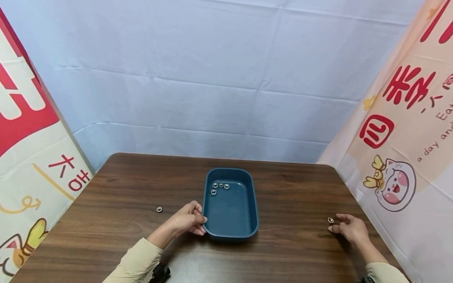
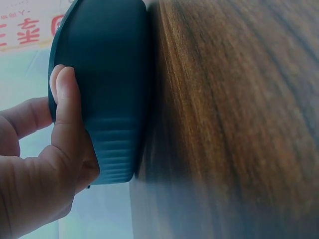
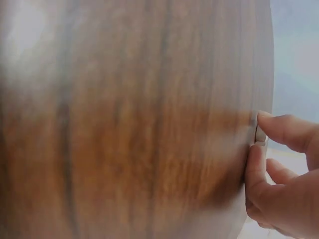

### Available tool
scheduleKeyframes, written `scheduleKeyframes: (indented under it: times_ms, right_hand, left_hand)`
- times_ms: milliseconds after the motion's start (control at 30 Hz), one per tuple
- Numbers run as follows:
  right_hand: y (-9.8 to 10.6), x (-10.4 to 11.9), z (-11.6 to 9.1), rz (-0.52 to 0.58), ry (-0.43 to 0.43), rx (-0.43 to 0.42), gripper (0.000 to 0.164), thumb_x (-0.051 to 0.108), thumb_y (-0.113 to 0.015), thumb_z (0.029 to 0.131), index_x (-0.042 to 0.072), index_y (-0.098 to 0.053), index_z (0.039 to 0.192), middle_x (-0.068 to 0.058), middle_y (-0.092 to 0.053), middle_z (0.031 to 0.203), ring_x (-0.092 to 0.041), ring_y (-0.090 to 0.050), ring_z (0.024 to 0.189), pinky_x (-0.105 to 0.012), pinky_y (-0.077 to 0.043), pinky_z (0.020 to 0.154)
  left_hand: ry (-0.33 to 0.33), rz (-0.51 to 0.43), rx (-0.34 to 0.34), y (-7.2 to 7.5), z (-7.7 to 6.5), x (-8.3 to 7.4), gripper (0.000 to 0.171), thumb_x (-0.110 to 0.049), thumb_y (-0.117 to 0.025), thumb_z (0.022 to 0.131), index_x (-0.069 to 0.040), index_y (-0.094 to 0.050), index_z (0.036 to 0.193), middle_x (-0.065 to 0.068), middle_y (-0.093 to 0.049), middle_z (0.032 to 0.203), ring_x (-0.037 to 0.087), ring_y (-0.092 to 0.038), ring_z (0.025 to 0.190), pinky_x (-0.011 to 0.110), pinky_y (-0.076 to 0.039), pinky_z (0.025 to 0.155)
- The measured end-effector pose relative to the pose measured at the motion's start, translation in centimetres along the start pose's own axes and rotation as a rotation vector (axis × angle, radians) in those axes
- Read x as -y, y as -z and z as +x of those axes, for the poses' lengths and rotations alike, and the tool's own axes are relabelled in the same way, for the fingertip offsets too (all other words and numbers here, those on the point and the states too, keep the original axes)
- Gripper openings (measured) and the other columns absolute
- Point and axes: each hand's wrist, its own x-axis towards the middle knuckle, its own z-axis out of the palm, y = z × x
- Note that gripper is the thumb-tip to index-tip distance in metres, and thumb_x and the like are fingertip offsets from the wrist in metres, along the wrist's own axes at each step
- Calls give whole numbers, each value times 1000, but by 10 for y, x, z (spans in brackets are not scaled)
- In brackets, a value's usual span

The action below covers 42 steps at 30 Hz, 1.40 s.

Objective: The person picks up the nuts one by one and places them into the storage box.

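Note:
A dark blue rectangular tray (image 1: 231,237) stands on the wooden table in the head view. The left hand (image 1: 187,219) grips its left rim near the front corner; the left wrist view shows the fingers (image 2: 69,99) against the tray's outer wall (image 2: 112,84). Several metal nuts (image 1: 214,192) lie inside, toward the tray's far left. Out at the right side of the table, the right hand (image 1: 350,228) has thumb and finger on either side of a nut (image 1: 330,220). Up close, both tips meet that nut's edges (image 3: 260,133), pinching it at the tabletop.
Another nut (image 1: 159,210) lies on the table (image 1: 283,259) to the left of the left hand. A pale cloth (image 1: 212,98) hangs behind the table's far edge. Printed cloths hang at the left (image 1: 53,188) and right (image 1: 417,149).

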Motion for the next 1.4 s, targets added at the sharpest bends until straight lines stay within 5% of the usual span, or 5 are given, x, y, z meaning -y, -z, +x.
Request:
scheduleKeyframes:
  times_ms: [300, 733, 900, 1067, 1400]
  right_hand:
    - [-3, -2, 4, 141, -45, -33, 59, 20, -84, 67, -14, -59, 109, -13, -67, 88, -7, -52, 70, -19, -46, 57]
    - [-1, 6, 4, 349, -86, 95, 34, 2, -74, 75, -17, -59, 99, -4, -66, 76, -10, -61, 64, -29, -55, 58]
    - [0, 8, -1, 671, -84, 222, 15, -12, -60, 81, -10, -64, 95, -7, -67, 79, -12, -65, 71, -29, -55, 67]
    - [-7, 8, -3, 975, -58, 275, 34, -16, -52, 84, 14, -69, 82, -4, -67, 82, -12, -65, 75, -25, -54, 71]
    - [-13, 7, 0, 1032, -15, 318, 29, -11, -59, 82, 15, -70, 84, -5, -67, 82, -12, -64, 75, -23, -54, 69]
  left_hand:
    - [-2, -13, 11, 1, 0, 1, 29, 3, -57, 83, 1, -30, 96, 13, -54, 70, 21, -61, 54, 32, -56, 53]
    - [0, -16, -1, 0, -1, 0, 30, 4, -57, 83, 1, -30, 96, 13, -55, 69, 20, -61, 54, 31, -55, 53]
    - [-4, -17, -10, -2, -2, 0, 29, 4, -57, 83, 1, -31, 96, 13, -56, 67, 20, -61, 54, 30, -55, 52]
    - [-1, -12, -20, -3, -3, 0, 29, 4, -57, 83, 2, -31, 96, 13, -55, 68, 20, -60, 53, 30, -55, 52]
    - [-1, -18, -23, -2, -2, -2, 29, 4, -57, 83, 2, -31, 96, 12, -55, 68, 19, -61, 53, 30, -55, 51]
